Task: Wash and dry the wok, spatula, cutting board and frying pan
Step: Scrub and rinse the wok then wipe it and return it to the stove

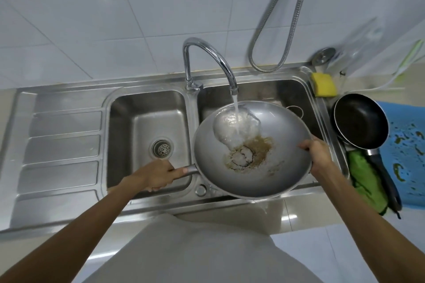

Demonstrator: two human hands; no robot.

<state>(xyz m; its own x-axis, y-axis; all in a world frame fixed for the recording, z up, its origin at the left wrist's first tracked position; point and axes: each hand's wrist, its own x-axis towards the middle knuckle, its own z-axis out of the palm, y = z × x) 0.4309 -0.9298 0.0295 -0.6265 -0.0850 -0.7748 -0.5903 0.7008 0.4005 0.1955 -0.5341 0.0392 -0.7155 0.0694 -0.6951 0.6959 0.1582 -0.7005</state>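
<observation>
A large grey wok [280,140] hangs over the right basin of the steel sink [147,96]. Brown residue lies at its bottom, and water from the tap [208,57] pours into its far side. My left hand [158,174] grips the wok's handle at the left. My right hand [316,153] holds the wok's right rim. A black frying pan [361,119] sits on the counter to the right, its handle pointing toward me. The blue cutting board [407,154], speckled with scraps, lies under and beside the pan. No spatula is in view.
A yellow sponge [323,84] rests at the sink's back right corner. A green cloth [365,179] lies beside the pan handle. The left basin has a drain strainer [162,147]; a ribbed draining board [62,145] extends left. A metal shower hose [287,30] hangs on the tiled wall.
</observation>
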